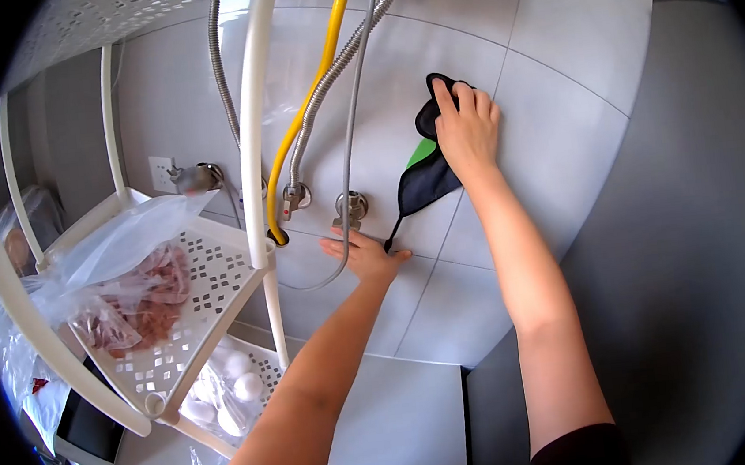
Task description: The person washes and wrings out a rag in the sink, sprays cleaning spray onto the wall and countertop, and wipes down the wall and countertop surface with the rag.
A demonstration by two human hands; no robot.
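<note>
Possibly snag-prone: left hand (367,256), fingers spread, near grey hose (353,154). Right hand (468,136) over black-green cloth (429,185) at tiles (448,35); pinching, can't tell. Slack grip could drop it.

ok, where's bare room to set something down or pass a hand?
Set down: pale surface between the arms, below the wall. Pass: wall between right hand and dark panel. Crowded: black-green item; left hand by valve and hoses; bag-laden white rack.
</note>
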